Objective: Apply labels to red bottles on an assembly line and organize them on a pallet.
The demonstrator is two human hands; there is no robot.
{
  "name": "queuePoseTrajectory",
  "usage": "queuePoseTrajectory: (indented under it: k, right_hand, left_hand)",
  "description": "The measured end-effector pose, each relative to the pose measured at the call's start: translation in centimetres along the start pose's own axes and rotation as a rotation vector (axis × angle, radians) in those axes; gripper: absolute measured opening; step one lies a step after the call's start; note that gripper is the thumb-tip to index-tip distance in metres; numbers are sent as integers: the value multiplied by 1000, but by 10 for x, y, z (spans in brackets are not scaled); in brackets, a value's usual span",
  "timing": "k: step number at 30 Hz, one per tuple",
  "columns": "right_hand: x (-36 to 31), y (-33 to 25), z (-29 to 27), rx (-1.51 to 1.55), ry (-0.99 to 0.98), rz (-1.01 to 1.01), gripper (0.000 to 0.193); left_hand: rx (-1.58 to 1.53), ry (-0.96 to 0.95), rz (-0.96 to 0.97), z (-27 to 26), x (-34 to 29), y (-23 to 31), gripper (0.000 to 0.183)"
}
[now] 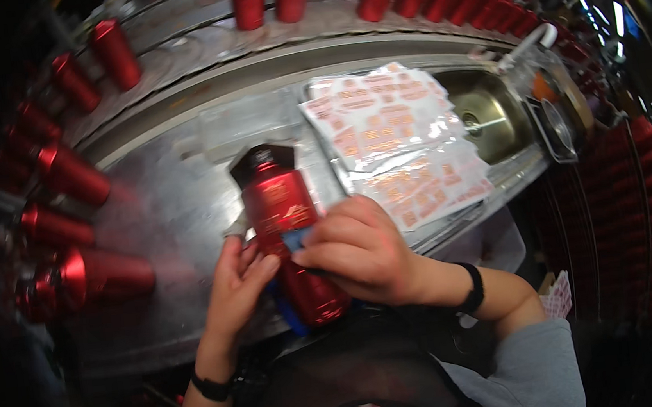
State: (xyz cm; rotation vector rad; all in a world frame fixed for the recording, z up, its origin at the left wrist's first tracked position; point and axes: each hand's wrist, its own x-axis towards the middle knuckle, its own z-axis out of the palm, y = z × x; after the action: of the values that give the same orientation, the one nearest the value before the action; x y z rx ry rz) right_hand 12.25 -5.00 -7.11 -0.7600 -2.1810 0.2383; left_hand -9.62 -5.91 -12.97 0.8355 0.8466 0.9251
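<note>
Along the left edge of the metal tabletop (162,211), red bottles (72,177) lie in a row, and more stand along its far edge. Near the front edge, the left hand (236,287) cups a red bottle with a black cap (285,231) from the left, fingers loosely curled against its side. The right hand (358,251) lies over the bottle's middle, fingers closed on a small blue tool (296,240) pressed to it. Just right of the bottle, sheets of orange stickers (398,141) overlap a steel sink (490,113) towards the right end.
</note>
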Motion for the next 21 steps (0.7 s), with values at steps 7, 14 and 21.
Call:
queuePoseTrajectory:
  k: [7,14,21]
  right_hand:
    - [28,-20,8,-142,-19,44,32]
    - [15,-40,28,5,-178,-67,24]
    - [24,-41,61,-129,-452,-200,20]
  left_hand:
    - [-64,-30,-2,-12,-3,2,62]
    - [-262,-8,-76,-15,0,-9,42]
    - [-450,12,-71,-25,-2,-21,49]
